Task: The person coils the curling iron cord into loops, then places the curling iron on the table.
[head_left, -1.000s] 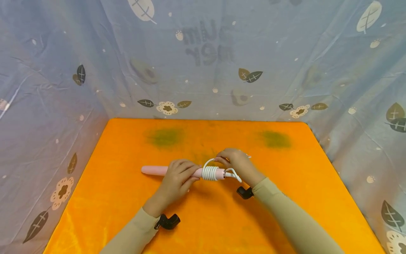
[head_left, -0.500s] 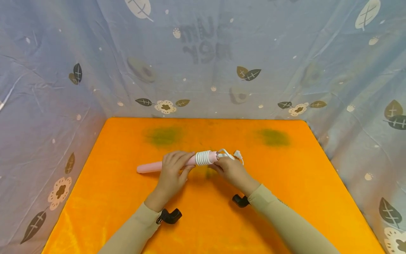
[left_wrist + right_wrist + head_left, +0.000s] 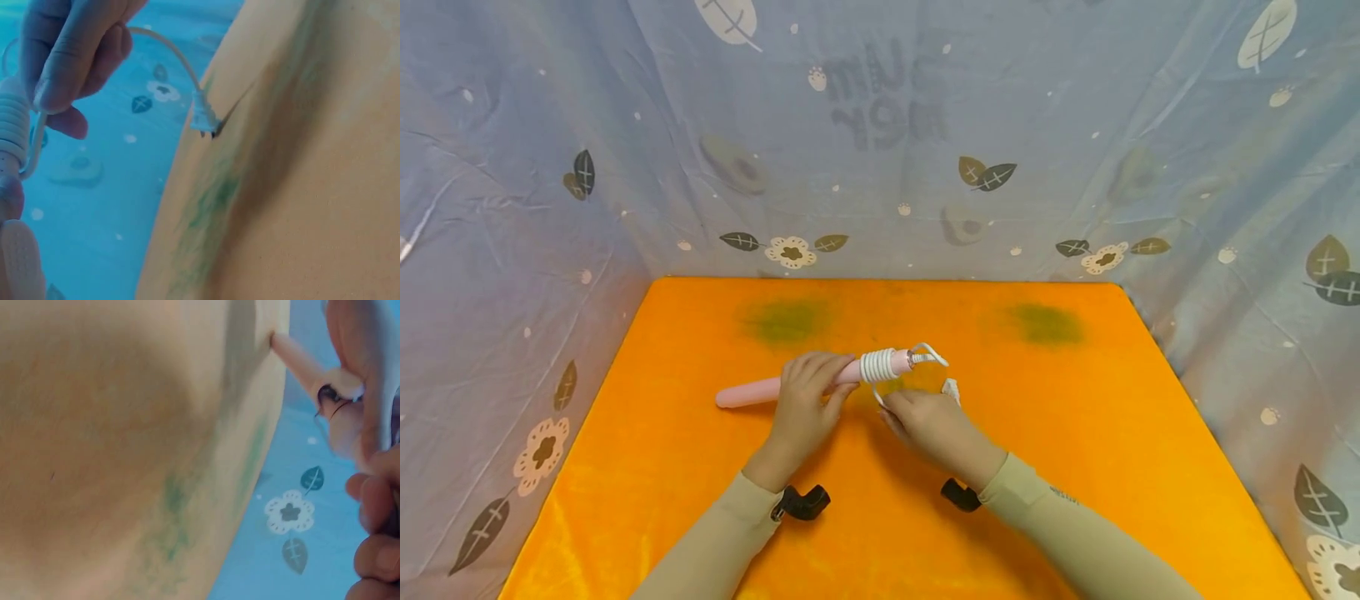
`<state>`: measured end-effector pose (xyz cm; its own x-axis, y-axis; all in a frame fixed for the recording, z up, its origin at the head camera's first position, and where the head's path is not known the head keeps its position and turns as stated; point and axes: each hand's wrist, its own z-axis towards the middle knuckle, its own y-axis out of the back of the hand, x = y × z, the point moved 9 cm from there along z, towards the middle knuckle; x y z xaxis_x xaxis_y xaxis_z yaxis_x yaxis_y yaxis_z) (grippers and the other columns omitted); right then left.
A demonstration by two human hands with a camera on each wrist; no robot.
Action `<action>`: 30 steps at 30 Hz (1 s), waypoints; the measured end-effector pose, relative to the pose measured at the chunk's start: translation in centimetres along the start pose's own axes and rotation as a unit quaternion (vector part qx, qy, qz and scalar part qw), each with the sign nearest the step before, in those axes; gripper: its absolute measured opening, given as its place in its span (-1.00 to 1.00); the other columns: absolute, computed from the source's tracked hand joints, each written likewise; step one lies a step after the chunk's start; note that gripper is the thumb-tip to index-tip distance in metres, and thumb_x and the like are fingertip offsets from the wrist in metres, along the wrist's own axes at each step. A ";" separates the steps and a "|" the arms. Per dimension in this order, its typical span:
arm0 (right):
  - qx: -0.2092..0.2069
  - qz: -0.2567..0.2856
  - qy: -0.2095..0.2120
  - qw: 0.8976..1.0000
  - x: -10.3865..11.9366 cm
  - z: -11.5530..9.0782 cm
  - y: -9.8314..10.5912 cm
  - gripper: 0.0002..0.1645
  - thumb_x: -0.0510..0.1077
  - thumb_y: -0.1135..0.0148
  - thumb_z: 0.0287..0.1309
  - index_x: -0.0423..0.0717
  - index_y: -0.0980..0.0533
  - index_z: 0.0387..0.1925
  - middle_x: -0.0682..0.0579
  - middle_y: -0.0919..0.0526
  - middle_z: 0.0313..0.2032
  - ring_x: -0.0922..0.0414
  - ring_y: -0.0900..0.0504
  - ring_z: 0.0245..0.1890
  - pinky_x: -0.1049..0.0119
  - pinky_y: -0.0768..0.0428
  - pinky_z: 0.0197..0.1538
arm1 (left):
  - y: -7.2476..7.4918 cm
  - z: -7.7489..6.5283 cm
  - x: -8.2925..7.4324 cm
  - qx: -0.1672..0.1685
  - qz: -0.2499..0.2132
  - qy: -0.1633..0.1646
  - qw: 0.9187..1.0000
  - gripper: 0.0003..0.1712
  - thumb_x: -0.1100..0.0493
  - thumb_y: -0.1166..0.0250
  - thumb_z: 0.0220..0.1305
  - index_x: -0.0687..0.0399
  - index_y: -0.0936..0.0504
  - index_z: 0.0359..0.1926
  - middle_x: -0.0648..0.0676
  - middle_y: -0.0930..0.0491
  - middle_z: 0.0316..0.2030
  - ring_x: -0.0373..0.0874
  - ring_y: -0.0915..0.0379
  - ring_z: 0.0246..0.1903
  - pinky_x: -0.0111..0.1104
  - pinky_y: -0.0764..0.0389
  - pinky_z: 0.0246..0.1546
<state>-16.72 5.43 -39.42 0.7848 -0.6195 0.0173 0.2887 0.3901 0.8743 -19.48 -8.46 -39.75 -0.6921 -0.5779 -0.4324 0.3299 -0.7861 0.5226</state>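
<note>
A pink curling iron (image 3: 748,393) is held above the table in the head view, tilted with its right end higher. My left hand (image 3: 805,404) grips it around the middle. White cord (image 3: 877,365) lies in several tight coils around its right-hand part, and a small loop rises from that end. My right hand (image 3: 940,429) is just below the coils, pinching the free length of cord between thumb and fingers. Past that hand hangs the white plug (image 3: 203,115), its prongs pointing down in the left wrist view. The right wrist view shows part of the pink barrel (image 3: 303,362).
An orange cloth (image 3: 880,533) with dark green patches covers the table. Patterned blue-grey curtains (image 3: 880,192) enclose its back and sides. A black wrist camera mount (image 3: 805,502) sticks out from each sleeve.
My right hand has gone from above the curling iron, around its right end, to below it, drawing the cord along. The iron's right end has risen, and the plug now hangs behind my right hand.
</note>
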 end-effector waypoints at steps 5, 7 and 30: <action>-0.017 -0.008 0.006 1.000 0.6 0.2 0.4 -0.79 -0.18 -0.36 0.14 -0.09 -0.45 -0.43 0.15 -0.33 -0.62 0.27 -0.26 -0.67 0.43 -0.26 -0.63 | -1.2 -0.2 0.6 0.041 0.016 0.013 0.999 -0.54 0.15 -0.48 0.08 0.13 -0.65 0.04 0.03 -0.61 -0.08 0.01 -0.42 -0.01 -0.06 -0.31 0.02; -0.022 -0.017 0.003 1.000 0.5 0.3 0.5 -0.80 -0.17 -0.35 0.15 -0.09 -0.45 -0.43 0.13 -0.38 -0.60 0.26 -0.31 -0.67 0.39 -0.29 -0.65 | -1.8 -0.5 0.9 0.060 0.037 0.021 0.997 -0.54 0.10 -0.46 0.11 0.13 -0.64 0.04 0.05 -0.58 -0.06 0.04 -0.40 0.01 -0.03 -0.30 0.05; 0.006 -0.033 -0.030 0.999 -0.4 -0.1 0.9 -0.71 -0.13 -0.48 0.03 -0.06 -0.46 -0.40 0.10 -0.40 -0.59 0.22 -0.38 -0.69 0.35 -0.45 -0.62 | -4.0 -1.6 2.5 0.148 0.075 0.069 0.984 -0.64 0.05 -0.37 0.24 0.08 -0.65 0.02 0.10 -0.52 -0.03 0.10 -0.38 -0.03 -0.03 -0.35 0.04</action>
<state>-16.71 6.14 -38.70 0.7297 -0.6837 -0.0108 0.3313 0.3397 0.8803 -21.52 -7.15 -44.09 -0.5486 -0.7234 -0.4192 0.2067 -0.6032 0.7703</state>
